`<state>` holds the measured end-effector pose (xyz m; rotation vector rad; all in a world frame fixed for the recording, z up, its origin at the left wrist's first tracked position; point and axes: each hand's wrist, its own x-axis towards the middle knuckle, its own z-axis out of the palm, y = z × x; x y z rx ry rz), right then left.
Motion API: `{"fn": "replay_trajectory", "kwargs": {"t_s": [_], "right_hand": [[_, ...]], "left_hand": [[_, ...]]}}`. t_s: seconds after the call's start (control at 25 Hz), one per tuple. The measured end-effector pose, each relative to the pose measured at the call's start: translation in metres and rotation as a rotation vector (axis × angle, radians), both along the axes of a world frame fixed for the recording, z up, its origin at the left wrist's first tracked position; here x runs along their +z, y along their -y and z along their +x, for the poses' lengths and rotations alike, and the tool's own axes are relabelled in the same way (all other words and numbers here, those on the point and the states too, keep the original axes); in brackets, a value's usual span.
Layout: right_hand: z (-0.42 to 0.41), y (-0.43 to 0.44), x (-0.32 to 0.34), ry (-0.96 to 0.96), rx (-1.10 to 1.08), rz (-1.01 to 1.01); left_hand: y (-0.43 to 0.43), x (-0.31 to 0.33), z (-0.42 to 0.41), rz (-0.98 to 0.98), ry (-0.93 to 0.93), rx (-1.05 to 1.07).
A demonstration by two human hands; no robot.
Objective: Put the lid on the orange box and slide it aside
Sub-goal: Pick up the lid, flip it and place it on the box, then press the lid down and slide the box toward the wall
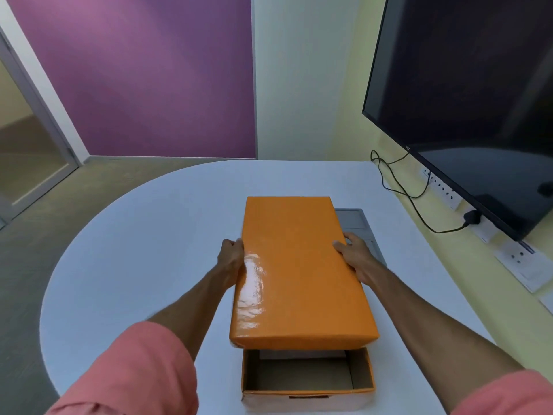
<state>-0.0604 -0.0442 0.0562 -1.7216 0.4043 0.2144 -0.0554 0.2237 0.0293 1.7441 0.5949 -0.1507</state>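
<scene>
I hold a glossy orange lid in the air above the table, lengthwise away from me. My left hand grips its left long edge and my right hand grips its right long edge. Below the lid's near end stands the open orange box, close to the table's front edge. Its brown cardboard inside shows and something pale lies at its far end. The lid covers the far part of the box and hides it.
The white rounded table carries a grey flat panel just right of the lid. A large dark screen hangs on the right wall, with black cables and wall sockets under it.
</scene>
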Motion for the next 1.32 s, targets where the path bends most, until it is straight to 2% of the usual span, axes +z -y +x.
{"fn": "replay_trajectory", "kwargs": {"t_s": [0.28,0.6,1.04,1.12,1.2,1.32], "right_hand": [[-0.008,0.014,-0.036,-0.057,0.009,-0.068],[-0.011,0.017,-0.059,-0.094,0.048,-0.092],[-0.048,0.018,-0.071,-0.069,0.036,-0.095],[-0.053,0.016,-0.070,-0.066,0.070,-0.211],[-0.060,0.011,-0.068,-0.012,0.145,-0.460],[-0.086,-0.003,-0.066,0.123,0.297,-0.781]], "left_hand": [[0.017,-0.024,-0.015,-0.078,0.014,-0.118],[0.018,-0.048,-0.025,-0.100,0.017,-0.128],[0.017,-0.059,-0.061,0.001,0.036,-0.184],[0.020,-0.059,-0.069,0.048,0.056,-0.214],[0.025,-0.058,-0.078,0.158,0.119,-0.251],[0.031,-0.061,-0.097,0.550,0.166,-0.428]]}}
